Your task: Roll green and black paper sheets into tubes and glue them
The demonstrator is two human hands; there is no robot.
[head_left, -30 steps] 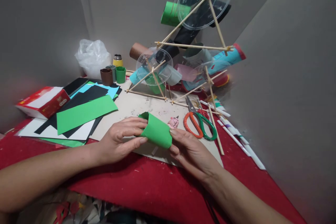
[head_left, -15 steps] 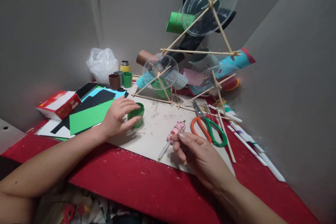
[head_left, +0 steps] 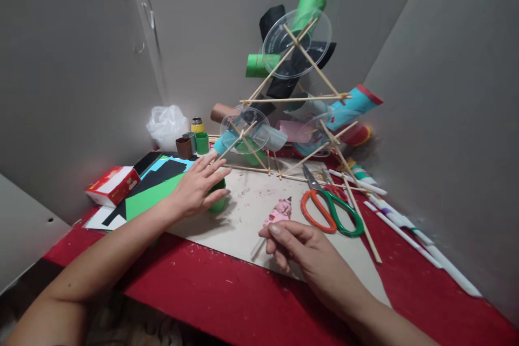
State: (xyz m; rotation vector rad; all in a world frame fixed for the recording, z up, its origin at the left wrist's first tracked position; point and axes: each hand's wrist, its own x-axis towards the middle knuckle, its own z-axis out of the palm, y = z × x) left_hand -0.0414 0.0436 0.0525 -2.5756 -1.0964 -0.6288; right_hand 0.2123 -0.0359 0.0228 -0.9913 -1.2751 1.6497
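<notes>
My left hand [head_left: 200, 186] is over a small green paper cup [head_left: 219, 203] on the pale board [head_left: 243, 227]. Its fingers are stretched out and spread, hiding most of the cup; whether they touch it I cannot tell. My right hand [head_left: 300, 248] is closed, thumb tip against the index finger, and anything pinched there is too small or hidden to make out. Just beyond those fingers lies a pink glue gun [head_left: 279, 211], dark tip pointing away, a whitish glue stick [head_left: 257, 247] projecting from its back. Scissors [head_left: 332, 208] with orange and green handles lie right of it.
A structure of wooden sticks [head_left: 295, 100], clear plastic discs [head_left: 298, 43] and coloured paper tubes rises at the back. Coloured paper sheets [head_left: 154, 194] and a red box [head_left: 113, 186] lie left. Small cups [head_left: 201, 143] stand behind. White rods [head_left: 401, 232] lie right.
The view has tilted up and shifted. My left hand has spread its fingers further over the green cup. My right hand has drawn slightly back from the glue gun, still pinched.
</notes>
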